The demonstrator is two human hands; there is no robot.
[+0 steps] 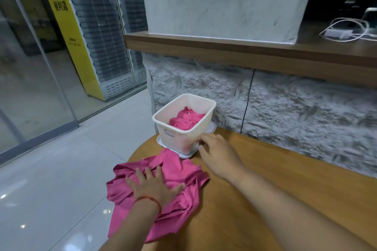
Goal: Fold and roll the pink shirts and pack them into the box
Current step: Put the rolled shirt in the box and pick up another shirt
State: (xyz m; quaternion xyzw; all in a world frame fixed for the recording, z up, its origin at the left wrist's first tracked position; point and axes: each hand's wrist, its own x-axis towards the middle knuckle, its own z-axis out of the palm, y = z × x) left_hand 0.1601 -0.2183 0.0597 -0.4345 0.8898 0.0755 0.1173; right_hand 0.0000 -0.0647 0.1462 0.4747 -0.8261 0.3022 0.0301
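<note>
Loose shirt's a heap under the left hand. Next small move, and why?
Probably bring the right hand from the box corner over to the loose shirt and pull it flat. It lies crumpled, partly over the table edge, with only the left hand pressing flat on it. The box already holds rolled shirts, so folding likely comes next.

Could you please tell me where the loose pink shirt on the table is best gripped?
On the pink shirt, pinch the far corner beside the box, coming from the right; it lies flat and free, while the left hand pins the middle.
</note>
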